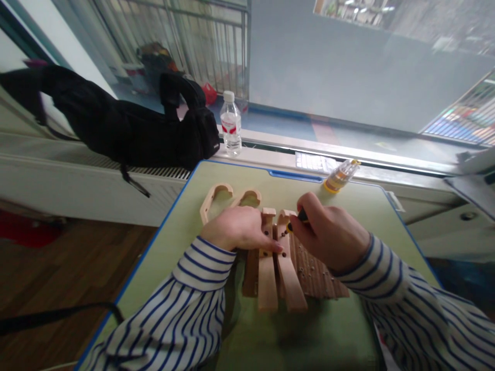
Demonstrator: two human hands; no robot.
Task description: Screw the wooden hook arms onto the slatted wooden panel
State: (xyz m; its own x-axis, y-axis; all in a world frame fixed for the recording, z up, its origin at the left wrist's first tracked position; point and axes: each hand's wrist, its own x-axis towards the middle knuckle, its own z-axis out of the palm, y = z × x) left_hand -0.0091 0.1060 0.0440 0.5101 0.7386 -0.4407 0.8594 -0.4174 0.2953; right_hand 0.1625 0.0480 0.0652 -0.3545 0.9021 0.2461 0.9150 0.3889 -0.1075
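Observation:
My right hand (328,229) is closed around a small screwdriver (300,220) with a black and yellow handle. Its tip meets the right-hand pale wooden piece (291,278) near a dark hole. My left hand (242,229) grips the left-hand wooden piece (267,283), its thumb reaching across to the other one. Both pieces are long, with hooked far ends and dark holes, and lie side by side on a brown grooved wooden board (319,281). Two more hooked wooden pieces, one of them a pale hook (209,203), rest beyond my left hand, the second partly hidden by it.
A green table (170,268) with a blue edge carries the work. At its far right stands a clear bottle with a yellow base (340,176). On the sill behind are a water bottle (231,126) and a black bag (127,129). A window lies beyond.

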